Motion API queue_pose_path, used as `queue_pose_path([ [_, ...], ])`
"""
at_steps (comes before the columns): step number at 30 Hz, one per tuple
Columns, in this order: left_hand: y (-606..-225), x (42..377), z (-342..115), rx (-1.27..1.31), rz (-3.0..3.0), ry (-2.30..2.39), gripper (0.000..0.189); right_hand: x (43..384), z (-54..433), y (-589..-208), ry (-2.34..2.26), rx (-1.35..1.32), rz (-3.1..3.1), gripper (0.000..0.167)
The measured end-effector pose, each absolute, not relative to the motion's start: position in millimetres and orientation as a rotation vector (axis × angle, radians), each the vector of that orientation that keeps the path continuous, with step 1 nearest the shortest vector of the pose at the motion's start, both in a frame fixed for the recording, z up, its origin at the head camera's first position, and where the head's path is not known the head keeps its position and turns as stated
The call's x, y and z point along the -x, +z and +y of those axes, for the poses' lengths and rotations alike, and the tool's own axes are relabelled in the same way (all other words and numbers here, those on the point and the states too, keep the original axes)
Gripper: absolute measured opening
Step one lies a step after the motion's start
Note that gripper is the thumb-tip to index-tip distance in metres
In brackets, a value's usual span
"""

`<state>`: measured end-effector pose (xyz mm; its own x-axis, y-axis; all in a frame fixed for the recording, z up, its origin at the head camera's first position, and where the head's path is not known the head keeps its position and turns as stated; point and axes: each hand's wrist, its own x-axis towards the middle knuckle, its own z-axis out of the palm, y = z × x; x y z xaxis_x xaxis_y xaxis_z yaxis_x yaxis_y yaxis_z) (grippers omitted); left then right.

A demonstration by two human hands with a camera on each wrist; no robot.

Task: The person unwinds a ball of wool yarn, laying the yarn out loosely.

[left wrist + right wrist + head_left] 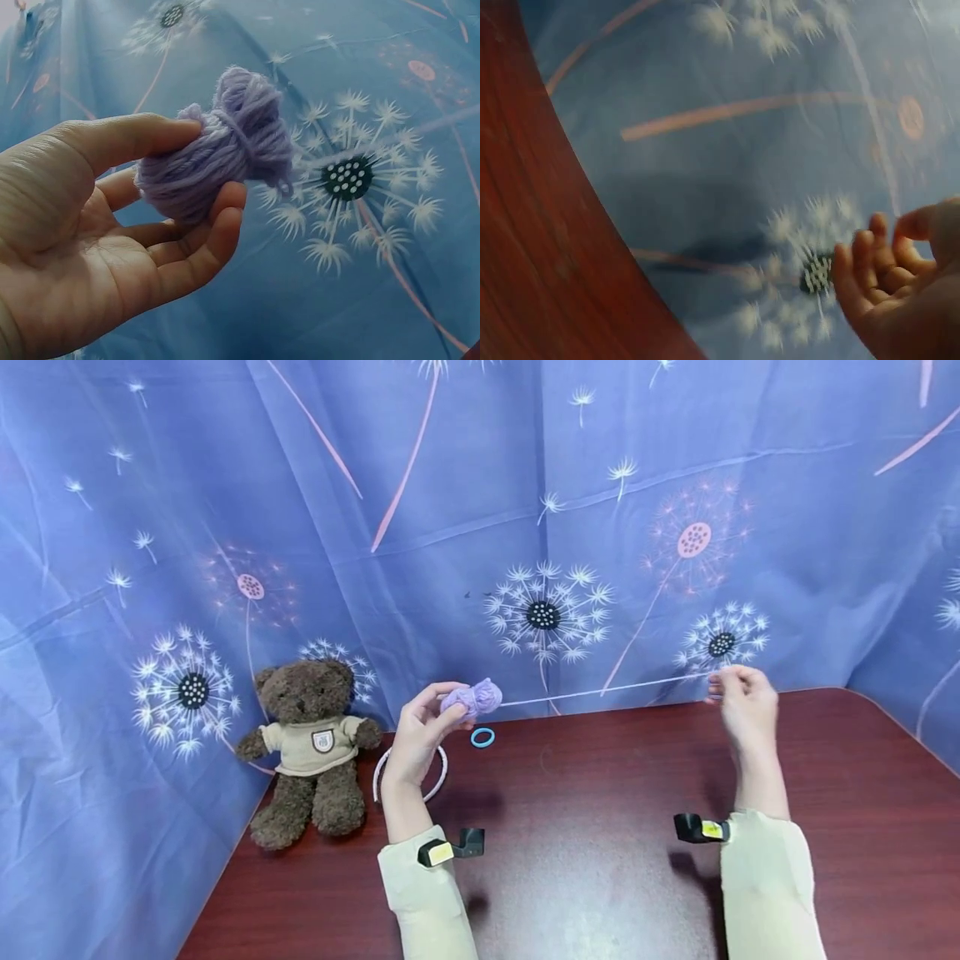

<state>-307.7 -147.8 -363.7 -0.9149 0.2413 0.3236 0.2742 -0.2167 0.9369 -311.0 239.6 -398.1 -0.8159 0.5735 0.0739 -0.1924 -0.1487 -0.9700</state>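
Note:
A small bundle of lilac yarn [195, 161], pinched in at its middle by a wrapped strand, is held up above the table by my left hand [423, 727]. Thumb and fingers grip its left half in the left wrist view. From the bundle a single yarn strand [600, 692] runs taut to the right, rising slightly. Its far end is pinched between thumb and forefinger of my right hand [746, 697]. In the right wrist view that hand [900, 277] shows its other fingers curled beside the pinch.
A brown teddy bear [318, 739] in a beige shirt sits at the table's left edge. Behind my left wrist lies a white ring [444, 768], and a small blue ring [483, 737] is near the back edge of the dark red table [600, 793]. A blue dandelion-print curtain [450, 593] hangs behind.

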Motion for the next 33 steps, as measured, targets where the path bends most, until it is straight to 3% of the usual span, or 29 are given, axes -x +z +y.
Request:
queue_pose_path([
  [3, -360.7, 306.6, -141.9, 0.681, -1.988, -2.316, 0.031, 313.3, 216.7, -391.4, 1.803, 0.247, -1.987, 0.013],
  [7, -357.1, 305.4, -133.1, 0.732, -2.015, -2.304, 0.030, 307.6, 167.0, -377.9, 1.573, -0.201, -2.237, 0.038],
  [11, -353.9, 304.1, -124.5, 0.800, -2.007, -2.304, 0.025, 298.0, 112.2, -371.1, 1.693, -0.639, -2.351, 0.047],
  [14, -352.8, 303.2, -118.7, 0.865, -2.012, -2.293, 0.025, 291.4, 83.7, -373.7, 1.835, -0.779, -2.378, 0.041],
  [19, -352.8, 302.5, -113.7, 0.908, -2.052, -2.266, 0.034, 289.6, 75.3, -379.7, 1.886, -0.693, -2.383, 0.025],
  [33, -356.8, 305.6, -113.8, 0.928, -2.208, -2.173, 0.033, 296.0, 128.3, -366.5, 1.726, -0.356, -2.224, 0.028],
])
